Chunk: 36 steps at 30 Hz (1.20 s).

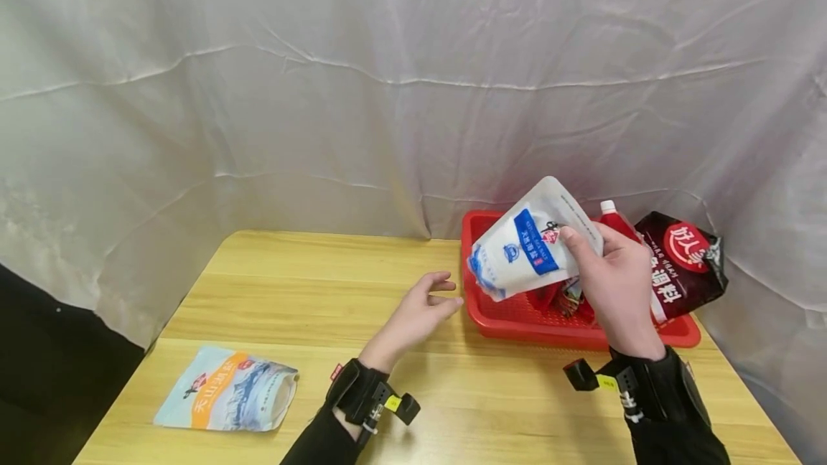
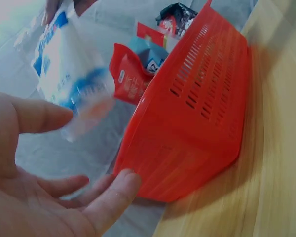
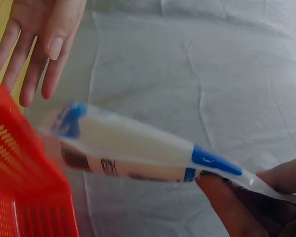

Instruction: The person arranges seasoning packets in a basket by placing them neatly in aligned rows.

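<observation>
My right hand pinches a white and blue bag of salt by its top edge and holds it tilted over the red basket. In the right wrist view the salt bag shows edge-on, its top between thumb and fingers. My left hand is just left of the basket, fingers spread and holding nothing. The left wrist view has the left thumb close to the bag's lower end and a fingertip right at the basket's rim. A second salt bag, pale blue with an orange band, lies at the table's left.
Inside the basket are a dark seasoning bag leaning over the right rim, a red pouch with a white cap and other red packets. The wooden table meets a grey cloth at its back edge.
</observation>
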### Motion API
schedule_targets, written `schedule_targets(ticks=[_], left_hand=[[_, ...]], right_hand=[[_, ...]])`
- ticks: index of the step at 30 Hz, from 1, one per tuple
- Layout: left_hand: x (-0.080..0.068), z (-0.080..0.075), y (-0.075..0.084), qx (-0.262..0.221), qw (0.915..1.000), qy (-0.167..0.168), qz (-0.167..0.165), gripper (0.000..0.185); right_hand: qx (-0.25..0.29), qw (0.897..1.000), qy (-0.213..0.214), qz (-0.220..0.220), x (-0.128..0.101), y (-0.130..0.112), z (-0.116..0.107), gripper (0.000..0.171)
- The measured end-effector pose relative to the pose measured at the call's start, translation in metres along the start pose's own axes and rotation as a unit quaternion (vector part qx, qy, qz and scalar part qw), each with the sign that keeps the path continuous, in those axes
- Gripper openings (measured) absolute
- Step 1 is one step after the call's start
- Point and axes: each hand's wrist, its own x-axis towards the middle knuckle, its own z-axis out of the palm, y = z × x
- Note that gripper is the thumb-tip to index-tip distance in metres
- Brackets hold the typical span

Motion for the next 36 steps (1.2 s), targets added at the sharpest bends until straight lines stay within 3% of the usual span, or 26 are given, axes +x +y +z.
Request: schedule_targets(ticks=[11, 19, 27, 36], left_hand=[[0.026, 0.023, 0.001, -0.079, 0.9959, 0.004, -0.045, 0.067], [0.030, 0.032, -0.004, -0.132, 0.9883, 0.016, -0.075, 0.062], [0.033, 0.033, -0.005, -0.136, 0.9866, 0.014, -0.089, 0.062], [0.035, 0.029, -0.004, -0.142, 0.9854, 0.012, -0.092, 0.061]], right_hand=[[-0.030, 0.998, -0.048, 0.042, 0.025, 0.021, 0.000, 0.056], [-0.064, 0.993, -0.088, 0.040, 0.037, 0.032, 0.006, 0.055], [-0.119, 0.984, -0.119, 0.050, 0.046, 0.040, 0.013, 0.054], [-0.187, 0.974, -0.127, -0.004, 0.054, 0.046, 0.022, 0.049]])
